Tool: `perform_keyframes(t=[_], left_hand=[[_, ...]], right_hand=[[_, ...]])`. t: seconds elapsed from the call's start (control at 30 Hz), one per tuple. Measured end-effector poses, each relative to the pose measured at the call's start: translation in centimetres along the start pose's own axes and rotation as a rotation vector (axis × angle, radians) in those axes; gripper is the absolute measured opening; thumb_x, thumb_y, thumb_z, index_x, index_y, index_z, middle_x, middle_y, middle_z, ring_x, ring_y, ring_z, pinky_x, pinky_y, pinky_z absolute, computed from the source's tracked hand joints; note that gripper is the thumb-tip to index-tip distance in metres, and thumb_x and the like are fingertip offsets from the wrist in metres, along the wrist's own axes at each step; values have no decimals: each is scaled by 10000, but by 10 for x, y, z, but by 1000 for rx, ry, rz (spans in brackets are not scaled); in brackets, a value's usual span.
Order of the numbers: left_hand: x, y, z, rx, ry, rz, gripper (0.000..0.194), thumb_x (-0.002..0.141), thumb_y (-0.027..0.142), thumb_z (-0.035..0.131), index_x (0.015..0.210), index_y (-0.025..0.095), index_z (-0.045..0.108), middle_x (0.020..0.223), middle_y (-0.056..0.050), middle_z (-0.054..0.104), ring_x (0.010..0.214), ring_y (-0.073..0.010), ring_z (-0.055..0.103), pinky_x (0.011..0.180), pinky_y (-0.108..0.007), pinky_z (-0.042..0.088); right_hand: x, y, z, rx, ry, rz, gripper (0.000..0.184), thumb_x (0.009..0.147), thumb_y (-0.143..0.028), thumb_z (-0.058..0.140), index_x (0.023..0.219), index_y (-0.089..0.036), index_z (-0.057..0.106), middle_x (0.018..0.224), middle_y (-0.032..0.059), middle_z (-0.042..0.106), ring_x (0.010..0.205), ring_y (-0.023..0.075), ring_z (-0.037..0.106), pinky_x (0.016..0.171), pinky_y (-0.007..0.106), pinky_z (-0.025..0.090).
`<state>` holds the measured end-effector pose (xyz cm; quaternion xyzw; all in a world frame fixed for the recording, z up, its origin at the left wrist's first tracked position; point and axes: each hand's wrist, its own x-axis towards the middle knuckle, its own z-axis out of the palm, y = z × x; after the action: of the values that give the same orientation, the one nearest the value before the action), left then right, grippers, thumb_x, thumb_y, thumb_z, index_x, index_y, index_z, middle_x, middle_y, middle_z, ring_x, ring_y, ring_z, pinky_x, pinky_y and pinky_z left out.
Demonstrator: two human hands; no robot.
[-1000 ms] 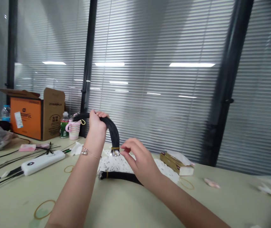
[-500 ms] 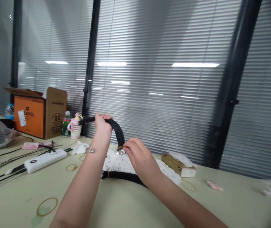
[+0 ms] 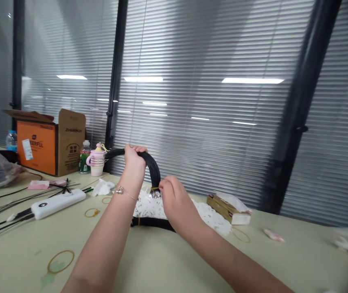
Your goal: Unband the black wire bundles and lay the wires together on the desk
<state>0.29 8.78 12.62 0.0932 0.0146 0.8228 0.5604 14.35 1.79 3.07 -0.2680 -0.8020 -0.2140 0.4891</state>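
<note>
A black wire bundle (image 3: 153, 167) is arched above the table (image 3: 298, 248), clamped in the left hand (image 3: 134, 165). The right hand (image 3: 175, 199) is closed on it beside the yellow band (image 3: 154, 189) (metal tips (image 3: 154, 195) show below). A second bundle (image 3: 152, 221) lies behind, against white scraps (image 3: 149, 205).

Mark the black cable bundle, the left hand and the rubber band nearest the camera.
black cable bundle (image 3: 153, 169), head view, on its arched stretch just right of the left hand
left hand (image 3: 134, 159), head view, on the back of the hand
rubber band (image 3: 60, 251), head view, on the far edge of the loop
</note>
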Motion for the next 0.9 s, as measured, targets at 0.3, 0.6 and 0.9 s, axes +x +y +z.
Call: perform_keyframes(t=[0.3,0.6,0.9], left_hand=[[3,1,0,16,16,-37,297,864,307,508,1112,145,523,1081,-80,569,890,-178,586,746,-363,516],[15,1,-4,48,14,-48,296,868,307,500,1121,156,522,1114,-85,558,923,-185,578,777,-378,507],[35,22,-15,84,-136,49,272,873,304,491,1101,162,533,1094,-81,567,892,-171,583,757,-357,514]], right_hand=[[11,-8,-26,224,-197,177,115,882,-180,425,784,-146,473,777,-6,492,672,97,486,584,243,427],[24,1,-56,441,-441,271,151,899,-236,301,764,-208,363,670,-27,388,592,115,365,531,243,344],[25,2,-57,464,-501,264,147,906,-231,300,771,-208,352,744,-6,392,667,130,373,603,265,340]])
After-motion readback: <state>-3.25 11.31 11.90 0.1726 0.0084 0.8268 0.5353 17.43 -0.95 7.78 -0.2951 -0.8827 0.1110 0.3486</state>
